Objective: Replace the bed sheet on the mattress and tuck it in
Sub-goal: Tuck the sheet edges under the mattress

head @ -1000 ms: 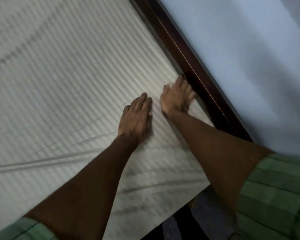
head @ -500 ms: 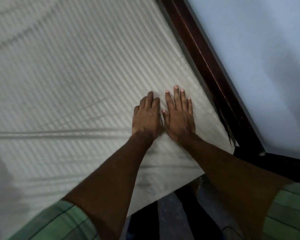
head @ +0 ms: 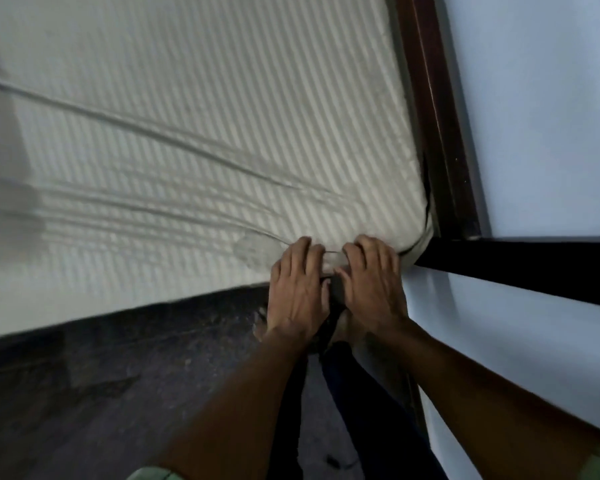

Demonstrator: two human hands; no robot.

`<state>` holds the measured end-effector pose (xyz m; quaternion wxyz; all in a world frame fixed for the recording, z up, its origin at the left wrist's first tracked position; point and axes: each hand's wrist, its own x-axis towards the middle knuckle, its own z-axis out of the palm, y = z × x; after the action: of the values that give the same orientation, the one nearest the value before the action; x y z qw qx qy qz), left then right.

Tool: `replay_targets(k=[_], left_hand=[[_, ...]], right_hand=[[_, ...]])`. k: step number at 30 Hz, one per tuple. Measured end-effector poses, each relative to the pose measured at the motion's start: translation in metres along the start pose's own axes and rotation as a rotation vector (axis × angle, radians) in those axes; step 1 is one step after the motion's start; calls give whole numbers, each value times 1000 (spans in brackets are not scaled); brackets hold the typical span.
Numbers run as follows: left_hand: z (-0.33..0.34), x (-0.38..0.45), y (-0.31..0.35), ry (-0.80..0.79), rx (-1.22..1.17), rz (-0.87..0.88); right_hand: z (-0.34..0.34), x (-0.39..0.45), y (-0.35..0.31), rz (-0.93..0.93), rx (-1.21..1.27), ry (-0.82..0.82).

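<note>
1. The bed sheet (head: 194,109), white with fine woven stripes, lies spread over the mattress and fills the upper left of the view; long creases run across it from the left edge toward the near right corner.
2. At that corner the sheet rounds over the mattress edge, and a bunched fold of it sits between the two hands.
3. The left hand (head: 297,289) rests on the corner edge with its fingers curled over the sheet, gripping the fabric.
4. The right hand (head: 373,285) lies just beside it, fingers curled the same way into the sheet at the corner; the two hands nearly touch.
5. Both forearms reach in from the bottom of the view, with green striped sleeves (head: 149,474) at the lower edge.
6. A dark wooden bed frame (head: 440,126) runs along the right side of the mattress, meeting a dark horizontal rail (head: 520,265) at the corner.
7. A pale blue wall (head: 541,98) stands beyond the frame.
8. The dark speckled floor (head: 101,375) lies below the mattress's near edge.
</note>
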<state>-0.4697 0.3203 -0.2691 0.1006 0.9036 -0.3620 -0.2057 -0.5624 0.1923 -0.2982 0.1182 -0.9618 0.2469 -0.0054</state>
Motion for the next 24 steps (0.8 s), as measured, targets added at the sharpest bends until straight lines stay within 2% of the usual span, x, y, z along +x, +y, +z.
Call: replay_targets(k=[3,8,11,13,14,16,18,19,20,22,24], left_hand=[[8,-18,-3,29,60,57],[14,12,-25,188,28,200],[10,15,-24,151,45,235],[11,6,-19,51,61,219],[17,-1,-17,-47,68,198],[37,-15,-15,-235,-32,117],[61,-22,-9,-307,-385,-117],[71,-22,-2,-293,-652,-301],[76,-18,5,-245,-954,-512],[84,-6,16,-148,-1511,-883],[91,9,14,9,-1938,-1055]], right_hand=[[-7,-16,17,-61,-91,-8],[1,8,26,-218,-118,129],[-5,4,25,-250,-112,171],[-6,-11,26,-146,-75,170],[-5,-21,29,-14,-66,127],[7,-45,41,449,44,-47],[19,-60,49,982,499,-225],[26,-64,52,1131,771,-252],[31,-62,53,1188,965,-250],[45,-50,60,1206,1138,-218],[57,-28,62,1294,1347,-184]])
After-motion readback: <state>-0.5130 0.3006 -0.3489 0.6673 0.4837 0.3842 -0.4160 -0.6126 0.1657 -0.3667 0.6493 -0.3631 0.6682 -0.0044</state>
